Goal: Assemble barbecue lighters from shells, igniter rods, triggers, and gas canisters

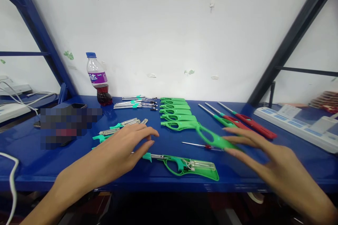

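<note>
My right hand (266, 158), slightly blurred, grips a green lighter handle shell (215, 140) between thumb and fingers, above the blue table. My left hand (129, 144) is over the left-middle of the table, palm down, thumb and index finger apart and nothing visible between them. Just below it lies an opened long-neck lighter (191, 167): a green half shell with a teal trigger, thin wires and a clear fuel tank inside. Its metal tube runs left and is partly hidden by my left hand. Beyond the held shell is a screwdriver (202, 145) with a red and clear handle.
Several green handle shells (175, 111) lie in a column at the back, beside metal tubes with wires (132, 105). Clear tanks (130, 121) and teal triggers (99, 137) sit left. Finished-looking lighters (253, 124), a power strip (293, 126) and a drink bottle (99, 79) flank these.
</note>
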`<action>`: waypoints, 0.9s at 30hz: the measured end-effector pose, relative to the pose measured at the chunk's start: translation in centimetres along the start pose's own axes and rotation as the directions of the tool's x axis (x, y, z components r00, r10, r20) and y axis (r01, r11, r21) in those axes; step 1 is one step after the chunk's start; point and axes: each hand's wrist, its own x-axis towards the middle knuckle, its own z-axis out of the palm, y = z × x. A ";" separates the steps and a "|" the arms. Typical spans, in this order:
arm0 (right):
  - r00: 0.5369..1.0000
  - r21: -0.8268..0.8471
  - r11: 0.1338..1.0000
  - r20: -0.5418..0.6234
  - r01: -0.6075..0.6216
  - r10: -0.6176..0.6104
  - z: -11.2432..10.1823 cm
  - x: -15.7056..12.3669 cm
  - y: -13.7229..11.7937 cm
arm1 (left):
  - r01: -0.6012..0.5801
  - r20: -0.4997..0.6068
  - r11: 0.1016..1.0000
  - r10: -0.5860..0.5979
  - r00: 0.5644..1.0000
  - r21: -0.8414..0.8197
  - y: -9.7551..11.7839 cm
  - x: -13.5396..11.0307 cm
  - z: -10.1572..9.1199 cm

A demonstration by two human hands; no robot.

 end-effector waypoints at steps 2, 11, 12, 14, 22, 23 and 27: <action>0.984 0.023 0.994 0.135 0.111 -0.113 0.4 -0.6 -2.1 | -0.019 -0.010 1.000 0.019 1.000 -0.001 0.1 -0.1 0.1; 0.897 -0.099 0.940 0.348 0.326 -0.274 3.6 -1.3 -4.5 | -0.024 0.095 0.992 0.036 0.995 -0.124 0.2 -0.3 1.0; 0.894 -0.098 0.939 0.351 0.330 -0.277 3.9 -1.3 -4.4 | -0.030 0.105 0.990 0.045 0.993 -0.140 0.3 -0.2 1.1; 0.892 -0.088 0.940 0.356 0.330 -0.280 4.1 -1.3 -4.3 | -0.043 0.129 0.985 0.065 0.990 -0.165 0.4 -0.1 1.3; 0.882 -0.051 0.957 0.405 0.285 -0.241 4.1 -1.5 -4.2 | -0.058 0.178 0.981 0.092 0.980 -0.187 0.7 0.6 1.9; 0.882 -0.054 0.959 0.410 0.277 -0.232 4.2 -1.5 -4.1 | -0.060 0.181 0.981 0.094 0.979 -0.185 0.7 0.7 1.9; 0.887 -0.065 0.964 0.412 0.257 -0.209 4.5 -1.8 -3.6 | -0.078 0.185 0.982 0.109 0.977 -0.169 0.8 0.9 2.2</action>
